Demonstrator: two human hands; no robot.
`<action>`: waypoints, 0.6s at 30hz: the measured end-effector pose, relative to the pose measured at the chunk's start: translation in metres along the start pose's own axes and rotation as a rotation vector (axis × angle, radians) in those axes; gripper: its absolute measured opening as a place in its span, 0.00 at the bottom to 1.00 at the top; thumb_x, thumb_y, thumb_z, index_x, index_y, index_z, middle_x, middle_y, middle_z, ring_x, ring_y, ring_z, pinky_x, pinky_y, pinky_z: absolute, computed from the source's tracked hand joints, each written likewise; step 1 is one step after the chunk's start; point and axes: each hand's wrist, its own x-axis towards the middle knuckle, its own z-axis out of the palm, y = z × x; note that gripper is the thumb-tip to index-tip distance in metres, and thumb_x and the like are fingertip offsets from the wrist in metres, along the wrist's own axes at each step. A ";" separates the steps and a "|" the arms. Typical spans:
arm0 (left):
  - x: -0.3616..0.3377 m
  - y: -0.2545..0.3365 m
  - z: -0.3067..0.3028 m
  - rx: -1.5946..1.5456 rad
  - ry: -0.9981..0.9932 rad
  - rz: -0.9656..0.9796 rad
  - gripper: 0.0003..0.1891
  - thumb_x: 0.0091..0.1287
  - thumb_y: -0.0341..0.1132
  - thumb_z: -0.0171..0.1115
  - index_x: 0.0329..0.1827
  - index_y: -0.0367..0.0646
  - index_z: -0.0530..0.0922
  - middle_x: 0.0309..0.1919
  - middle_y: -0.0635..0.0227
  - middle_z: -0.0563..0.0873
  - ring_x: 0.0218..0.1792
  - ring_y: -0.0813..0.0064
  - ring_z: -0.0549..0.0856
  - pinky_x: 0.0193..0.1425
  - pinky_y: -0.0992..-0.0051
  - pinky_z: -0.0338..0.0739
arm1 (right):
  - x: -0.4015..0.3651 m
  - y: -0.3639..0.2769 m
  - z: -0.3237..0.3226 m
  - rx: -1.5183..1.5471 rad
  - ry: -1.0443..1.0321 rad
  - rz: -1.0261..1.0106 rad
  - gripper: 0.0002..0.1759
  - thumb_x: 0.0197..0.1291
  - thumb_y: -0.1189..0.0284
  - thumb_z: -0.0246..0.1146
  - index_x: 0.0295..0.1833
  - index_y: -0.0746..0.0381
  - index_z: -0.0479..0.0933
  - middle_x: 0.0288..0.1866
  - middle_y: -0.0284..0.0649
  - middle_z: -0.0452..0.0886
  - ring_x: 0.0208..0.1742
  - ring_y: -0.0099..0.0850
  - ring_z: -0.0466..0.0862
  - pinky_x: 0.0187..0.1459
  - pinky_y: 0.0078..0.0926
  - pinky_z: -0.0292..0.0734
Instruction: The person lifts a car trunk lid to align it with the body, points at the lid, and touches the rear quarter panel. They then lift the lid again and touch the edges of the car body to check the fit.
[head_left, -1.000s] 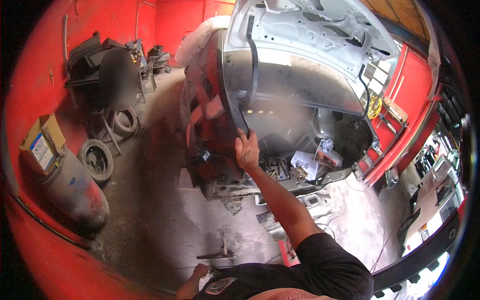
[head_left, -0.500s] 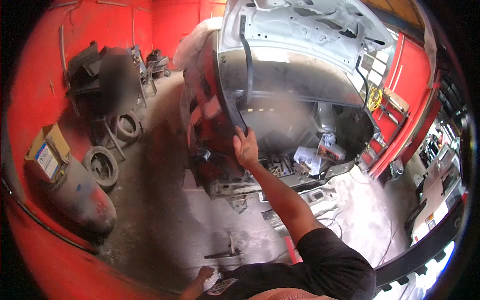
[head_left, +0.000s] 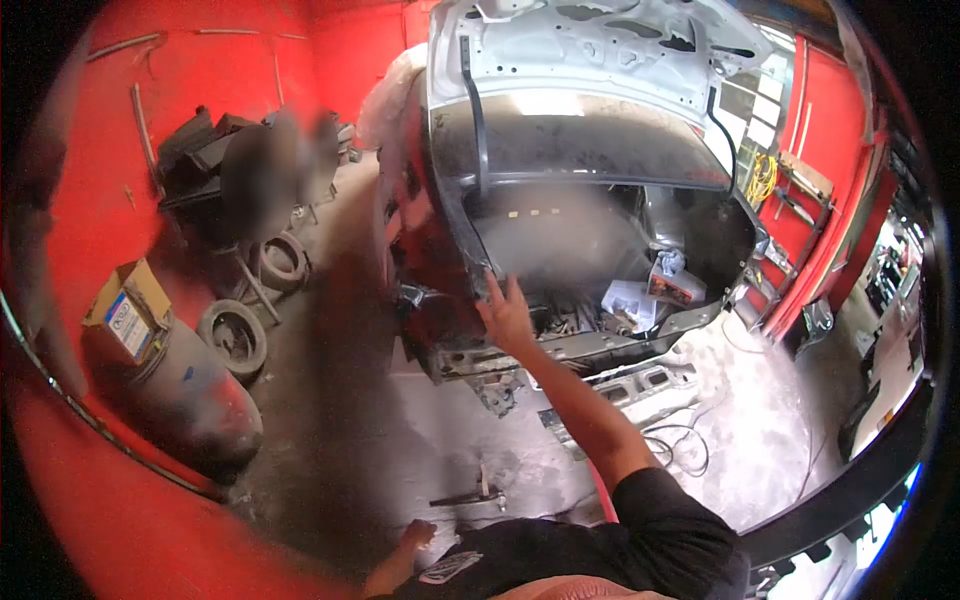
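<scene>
The blue-and-white label on the cardboard box (head_left: 135, 312) at nine o'clock is too small to read. Two tyres (head_left: 232, 340) sit between eight and nine; one white lid (head_left: 590, 58) stands raised over the car body (head_left: 600, 181) at one. The right hand (head_left: 507, 318) — fingers spread, contact unclear — is at the body's near-left edge; whether the left hand (head_left: 420, 534), near half past six, holds anything, I cannot tell. Pale, dusty floor (head_left: 750, 420); red walls (head_left: 230, 75).

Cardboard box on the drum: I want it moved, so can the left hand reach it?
Probably not without stepping over: a stretch of floor separates the left hand, near the black shirt, from the cardboard box by the red wall.
</scene>
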 end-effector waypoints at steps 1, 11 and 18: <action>-0.003 0.002 0.011 0.213 -0.004 0.045 0.12 0.67 0.42 0.62 0.35 0.41 0.84 0.33 0.59 0.89 0.34 0.57 0.90 0.38 0.54 0.86 | -0.032 0.007 -0.004 0.034 -0.010 0.032 0.39 0.74 0.58 0.63 0.84 0.57 0.59 0.75 0.75 0.64 0.70 0.71 0.71 0.69 0.60 0.70; -0.032 0.077 0.166 0.931 -0.042 0.097 0.18 0.63 0.48 0.64 0.44 0.44 0.89 0.45 0.55 0.92 0.48 0.51 0.90 0.52 0.52 0.85 | -0.507 0.170 -0.026 0.177 -1.559 0.370 0.38 0.66 0.37 0.62 0.64 0.59 0.83 0.56 0.55 0.87 0.64 0.52 0.84 0.68 0.47 0.77; -0.078 0.107 0.271 0.447 0.260 -0.126 0.22 0.71 0.48 0.54 0.49 0.43 0.90 0.51 0.47 0.90 0.51 0.45 0.89 0.61 0.51 0.83 | -0.643 0.169 -0.085 0.093 -1.720 0.227 0.37 0.64 0.40 0.65 0.69 0.55 0.81 0.78 0.50 0.72 0.77 0.50 0.73 0.75 0.47 0.69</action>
